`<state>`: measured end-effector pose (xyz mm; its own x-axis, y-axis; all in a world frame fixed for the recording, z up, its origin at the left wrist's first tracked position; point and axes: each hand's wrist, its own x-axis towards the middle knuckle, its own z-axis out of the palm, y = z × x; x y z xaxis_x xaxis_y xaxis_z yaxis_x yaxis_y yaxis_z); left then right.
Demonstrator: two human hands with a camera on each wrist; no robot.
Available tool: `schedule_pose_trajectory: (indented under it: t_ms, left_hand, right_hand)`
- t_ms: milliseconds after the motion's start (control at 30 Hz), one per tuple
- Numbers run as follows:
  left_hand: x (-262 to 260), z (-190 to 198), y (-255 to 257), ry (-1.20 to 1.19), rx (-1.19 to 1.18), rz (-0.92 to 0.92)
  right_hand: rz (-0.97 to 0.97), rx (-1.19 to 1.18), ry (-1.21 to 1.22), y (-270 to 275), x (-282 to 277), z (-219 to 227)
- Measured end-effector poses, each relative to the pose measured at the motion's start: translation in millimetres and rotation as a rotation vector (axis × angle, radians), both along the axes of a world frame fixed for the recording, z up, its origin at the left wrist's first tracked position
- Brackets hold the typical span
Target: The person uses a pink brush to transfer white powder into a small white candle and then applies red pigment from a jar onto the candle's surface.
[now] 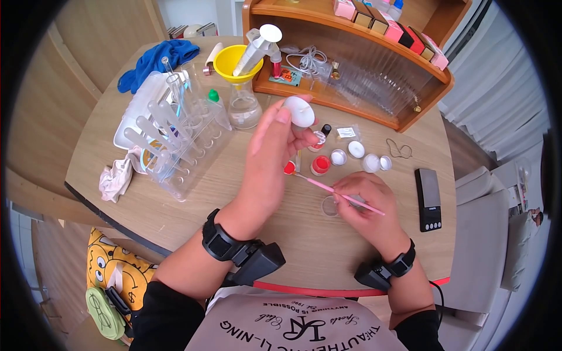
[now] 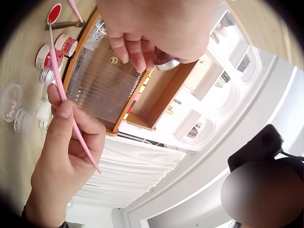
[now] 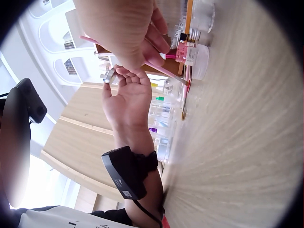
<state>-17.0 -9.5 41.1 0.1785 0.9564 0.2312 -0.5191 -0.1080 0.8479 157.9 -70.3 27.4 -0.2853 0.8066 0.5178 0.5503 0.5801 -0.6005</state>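
Observation:
My left hand (image 1: 270, 143) is raised over the table, fingertips holding a white tealight candle (image 1: 301, 112) with its face toward the head camera. Its silvery cup (image 2: 166, 64) shows in the left wrist view. Lower and to the right, my right hand (image 1: 367, 202) pinches a thin pink-handled brush (image 1: 317, 183). The brush tip meets a small red-filled lid (image 1: 290, 168). Beside that stands an open jar of red paint (image 1: 320, 165), with a labelled red jar (image 1: 317, 141) behind it. A second brush (image 2: 66, 25) with brown bristles lies by the red lid.
Small lids and jars, including a white disc (image 1: 356, 149), stand beyond my right hand. A black scale (image 1: 429, 200) lies at right. At left are a test tube rack (image 1: 184, 158) and a flask (image 1: 244, 108) under a yellow funnel (image 1: 223, 61). A wooden cabinet (image 1: 404, 111) stands behind.

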Motion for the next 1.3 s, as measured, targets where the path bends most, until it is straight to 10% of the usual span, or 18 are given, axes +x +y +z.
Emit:
schedule_pose_trajectory:
  t_ms: [600, 900, 1300]
  left_hand:
    - [0, 0, 0, 0.008, 0.003, -0.004]
    - [0, 0, 0, 0.013, -0.012, 0.003]
    - [11, 0, -16, 0.085, 0.01, -0.289]
  right_hand:
    - [0.002, -0.019, 0.026, -3, 2, 1]
    - [0.128, -0.459, 1.386, -7, 50, 8]
    - [0.171, -0.42, 1.433, -11, 55, 13]
